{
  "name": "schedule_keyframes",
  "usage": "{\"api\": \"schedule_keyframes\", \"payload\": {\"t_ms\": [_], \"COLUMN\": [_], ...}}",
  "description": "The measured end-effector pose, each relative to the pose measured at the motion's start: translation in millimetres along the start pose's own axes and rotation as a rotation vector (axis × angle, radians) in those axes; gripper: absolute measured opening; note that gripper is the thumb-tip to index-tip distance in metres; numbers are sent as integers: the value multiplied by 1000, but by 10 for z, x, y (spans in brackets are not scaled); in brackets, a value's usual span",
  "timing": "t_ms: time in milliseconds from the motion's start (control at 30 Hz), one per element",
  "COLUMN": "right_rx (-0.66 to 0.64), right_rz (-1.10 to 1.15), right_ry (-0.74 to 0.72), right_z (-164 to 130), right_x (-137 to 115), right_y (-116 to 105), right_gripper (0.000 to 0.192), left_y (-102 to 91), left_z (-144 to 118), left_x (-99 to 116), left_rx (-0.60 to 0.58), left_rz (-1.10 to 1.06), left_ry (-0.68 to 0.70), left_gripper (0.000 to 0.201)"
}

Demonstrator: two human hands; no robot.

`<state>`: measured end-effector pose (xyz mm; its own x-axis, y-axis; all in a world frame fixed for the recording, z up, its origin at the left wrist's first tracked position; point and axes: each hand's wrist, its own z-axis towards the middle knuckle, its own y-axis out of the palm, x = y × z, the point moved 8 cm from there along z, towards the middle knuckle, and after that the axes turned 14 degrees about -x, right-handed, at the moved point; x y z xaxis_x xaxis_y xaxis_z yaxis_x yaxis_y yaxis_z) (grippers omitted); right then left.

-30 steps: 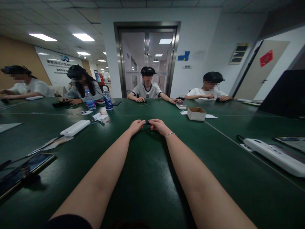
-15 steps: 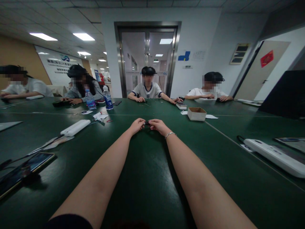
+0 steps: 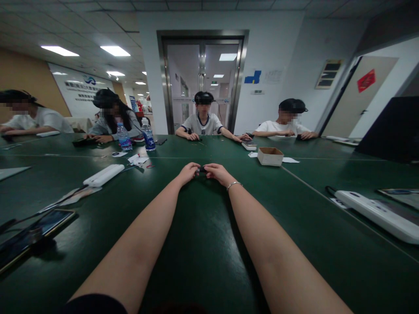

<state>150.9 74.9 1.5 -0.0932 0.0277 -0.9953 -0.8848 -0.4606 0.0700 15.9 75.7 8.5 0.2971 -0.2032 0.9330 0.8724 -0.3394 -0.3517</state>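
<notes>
Over the last second little moves: both arms stay stretched out across the desk (image 3: 203,244), and the left hand (image 3: 188,171) has drawn in a touch, so that its fingertips now sit right against the small dark object (image 3: 202,169) where a second ago a sliver of gap showed. The right hand (image 3: 218,172) keeps its place. Judging from that, the work in hand is fine finger work on the object, and it goes on without a break rather than reaching a new stage.

The object lies between the two hands, at the middle of the desk and far out from the person. Both hands pinch it from either side, fingers curled together on it. It is too small and dark to tell its shape or make.

The desk is a broad dark green top, smooth with a dull sheen, and pale seams run across it. A thin metal bracelet (image 3: 233,185) circles the right wrist. To the left lie a long white power strip (image 3: 103,175) of smooth plastic and, nearer, a glossy phone (image 3: 36,231). Another white power strip (image 3: 379,213) lies at the right. Farther off stand a small open cardboard box (image 3: 270,155) and two clear plastic bottles (image 3: 148,136) with blue labels. Other people sit along the far edge.
</notes>
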Motion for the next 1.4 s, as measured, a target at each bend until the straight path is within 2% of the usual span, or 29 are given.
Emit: {"api": "schedule_keyframes", "payload": {"t_ms": [167,333,467,600,733,900,1000,1133,1400], "right_rx": [-6,-2,-12,-17,-27,-20,-23,-23,-18], "right_rz": [4,28,29,20,21,30,23,16,11], "right_ry": [1,1,4,5,1,-2,-5,-7,-9], "right_z": [12,-3,-5,12,21,10,12,21,11], "right_x": [7,-2,-1,12,17,7,6,15,6], "right_y": [-1,2,10,2,1,1,-1,-11,1], "right_gripper": [9,8,9,9,9,9,10,11,11], "left_y": [-7,-20,16,-8,16,-14,17,4,23], "left_z": [14,36,41,27,49,60,60,47,40], "left_x": [-22,-49,-30,-31,-31,-72,-60,-24,-23], "left_rx": [4,13,-38,-10,-54,-26,-68,-47,-39], "left_rz": [-18,-9,-8,-15,10,6,1,26,18], "left_ry": [-2,4,19,6,36,11,19,47,11], "left_gripper": [31,28,29,24,31,29,34,29,27]}}
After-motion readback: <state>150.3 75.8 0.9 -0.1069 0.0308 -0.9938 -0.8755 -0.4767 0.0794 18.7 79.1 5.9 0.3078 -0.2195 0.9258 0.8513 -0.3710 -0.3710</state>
